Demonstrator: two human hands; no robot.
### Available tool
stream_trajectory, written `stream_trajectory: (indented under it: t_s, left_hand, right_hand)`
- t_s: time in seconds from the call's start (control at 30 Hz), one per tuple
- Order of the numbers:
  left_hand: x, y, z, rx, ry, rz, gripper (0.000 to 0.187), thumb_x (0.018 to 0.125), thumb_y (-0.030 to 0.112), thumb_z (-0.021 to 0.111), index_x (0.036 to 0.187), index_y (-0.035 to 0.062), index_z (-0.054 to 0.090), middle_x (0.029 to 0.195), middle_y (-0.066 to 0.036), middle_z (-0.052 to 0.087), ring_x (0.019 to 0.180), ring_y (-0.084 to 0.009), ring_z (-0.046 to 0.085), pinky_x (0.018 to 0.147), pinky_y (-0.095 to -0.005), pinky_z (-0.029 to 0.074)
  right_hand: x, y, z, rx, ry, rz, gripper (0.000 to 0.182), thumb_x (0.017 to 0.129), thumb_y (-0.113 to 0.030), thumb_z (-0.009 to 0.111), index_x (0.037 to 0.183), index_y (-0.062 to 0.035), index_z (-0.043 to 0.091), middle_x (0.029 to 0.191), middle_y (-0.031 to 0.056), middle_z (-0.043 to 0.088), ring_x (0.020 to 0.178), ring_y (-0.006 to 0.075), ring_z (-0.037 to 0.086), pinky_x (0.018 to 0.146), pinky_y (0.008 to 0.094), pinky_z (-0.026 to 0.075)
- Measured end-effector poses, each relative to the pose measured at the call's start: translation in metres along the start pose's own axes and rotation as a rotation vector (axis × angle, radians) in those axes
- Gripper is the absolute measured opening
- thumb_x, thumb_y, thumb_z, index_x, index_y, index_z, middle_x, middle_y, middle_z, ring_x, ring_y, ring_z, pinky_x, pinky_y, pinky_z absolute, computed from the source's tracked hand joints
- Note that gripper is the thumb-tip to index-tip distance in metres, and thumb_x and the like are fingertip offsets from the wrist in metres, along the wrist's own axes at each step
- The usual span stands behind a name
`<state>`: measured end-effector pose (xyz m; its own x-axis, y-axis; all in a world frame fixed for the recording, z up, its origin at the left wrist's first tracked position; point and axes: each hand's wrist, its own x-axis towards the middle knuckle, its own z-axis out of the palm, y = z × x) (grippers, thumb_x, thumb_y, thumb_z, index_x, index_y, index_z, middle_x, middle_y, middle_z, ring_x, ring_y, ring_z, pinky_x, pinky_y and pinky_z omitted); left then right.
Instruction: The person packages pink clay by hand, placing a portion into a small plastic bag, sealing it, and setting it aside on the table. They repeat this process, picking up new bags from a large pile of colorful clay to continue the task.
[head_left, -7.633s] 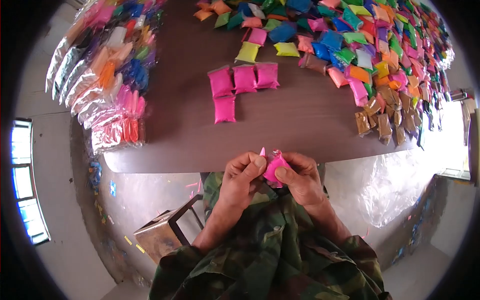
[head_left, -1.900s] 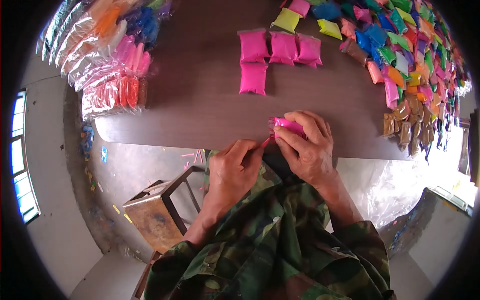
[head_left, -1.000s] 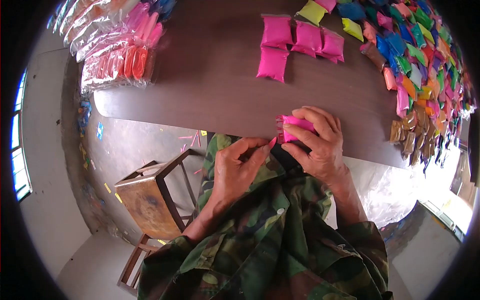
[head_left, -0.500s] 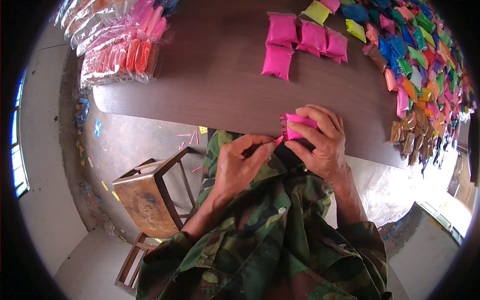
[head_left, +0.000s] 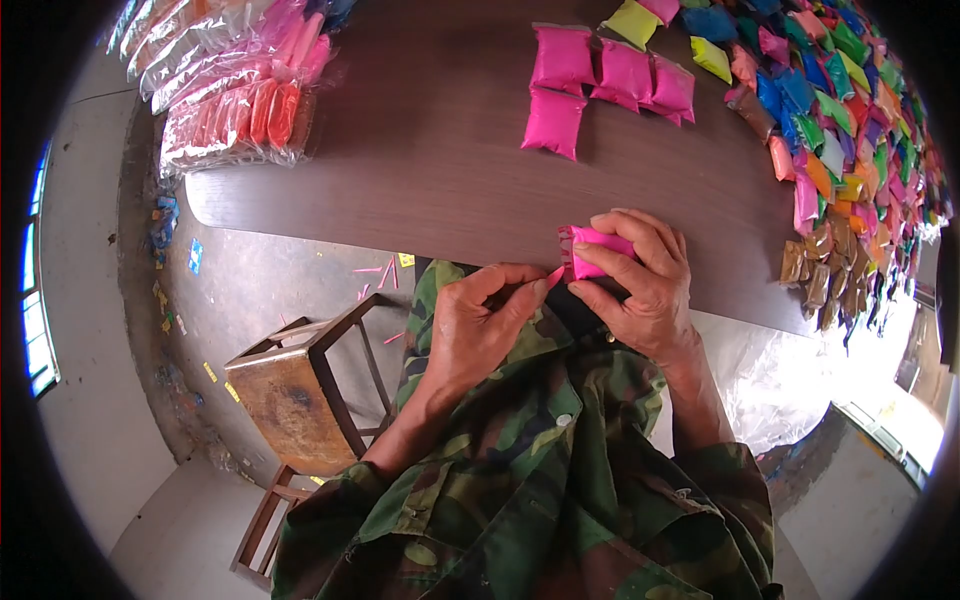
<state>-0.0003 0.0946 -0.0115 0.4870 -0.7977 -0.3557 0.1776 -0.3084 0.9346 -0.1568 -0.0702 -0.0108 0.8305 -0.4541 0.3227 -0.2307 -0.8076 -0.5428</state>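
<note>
At the table's near edge my right hand is closed around a small pink packet, its thumb below and fingers over the top. The packet's crimped end, with dark red marks, faces left. My left hand is closed in a pinch on a thin pink strip, which reaches the lower corner of that crimped end. Further up the table lie several plump pink packets, one of them nearest to my hands.
Many packets in mixed colours are heaped along the table's right side, with brown ones at the near corner. Clear bags of red and pink pieces lie at the left. A wooden stool stands on the littered floor.
My left hand has shifted very slightly upward with the pink strip in its pinch. My right hand and the packet stay in place.
</note>
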Motion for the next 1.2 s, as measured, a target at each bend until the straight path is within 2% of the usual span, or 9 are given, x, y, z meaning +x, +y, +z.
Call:
stream_trajectory:
  t_s: [0.7,0.83,0.93,1.2]
  left_hand:
    - [0.0,0.002,0.005,0.055,0.018,0.048,0.016,0.1,0.008,0.072,0.11,-0.0038,0.076,0.081,-0.001,0.072,0.074,-0.0043,0.06,0.065,-0.022,0.048]
    - [-0.004,0.013,-0.001,0.012,0.014,-0.045,0.021,0.1,0.012,0.074,0.111,-0.0051,0.075,0.087,-0.001,0.072,0.08,-0.0058,0.062,0.07,-0.0227,0.051]
    - [-0.003,0.015,-0.005,0.008,0.023,-0.03,0.021,0.099,0.011,0.075,0.111,-0.0053,0.074,0.086,-0.001,0.072,0.079,-0.0052,0.062,0.069,-0.022,0.05]
    - [-0.004,0.035,0.002,-0.006,-0.039,0.036,0.019,0.098,0.009,0.075,0.111,-0.0056,0.073,0.084,0.001,0.069,0.076,-0.0036,0.059,0.065,-0.021,0.046]
  right_hand:
    - [0.0,0.0,0.0,0.012,0.006,-0.001,0.045,0.069,-0.019,0.094,0.112,-0.0179,0.078,0.128,0.0025,0.068,0.122,0.0273,0.062,0.1,0.0442,0.047]
    - [0.002,0.0,-0.001,-0.008,0.013,-0.013,0.047,0.068,-0.018,0.095,0.112,-0.0168,0.078,0.125,0.0034,0.068,0.118,0.0271,0.063,0.097,0.0439,0.048]
    - [-0.003,0.005,0.003,0.066,0.093,0.004,0.051,0.066,-0.016,0.096,0.114,-0.0149,0.078,0.124,0.0047,0.068,0.114,0.0275,0.065,0.094,0.0432,0.05]
    - [-0.009,0.004,-0.004,0.371,0.233,0.181,0.053,0.074,-0.011,0.093,0.123,-0.0039,0.074,0.124,0.0125,0.067,0.112,0.0265,0.067,0.096,0.0381,0.056]
